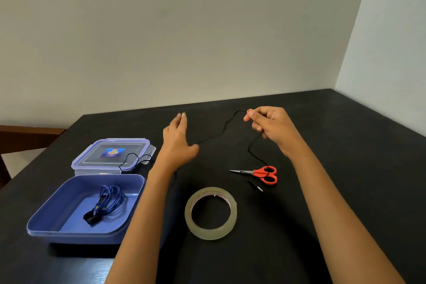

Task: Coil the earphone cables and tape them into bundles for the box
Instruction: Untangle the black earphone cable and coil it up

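Observation:
A thin black earphone cable (pixel 224 128) stretches between my two hands above the dark table. My right hand (pixel 269 125) pinches it between thumb and fingers; one end hangs down past the scissors to a jack plug (pixel 257 185). My left hand (pixel 178 138) is raised with fingers straight, and the cable meets it at the thumb; a grip there is not visible. Beyond my left wrist the cable trails onto the lid. A blue box (pixel 46 226) at the front left holds a coiled blue earphone bundle (pixel 107 203). A roll of clear tape (pixel 211 213) lies flat in front of me.
Orange-handled scissors (pixel 262 174) lie right of centre, blades pointing left. The box's clear lid (pixel 113 153) sits behind the box. The black table (pixel 322 191) runs to a wall behind and on the right. A wooden chair edge (pixel 27 134) shows at the far left.

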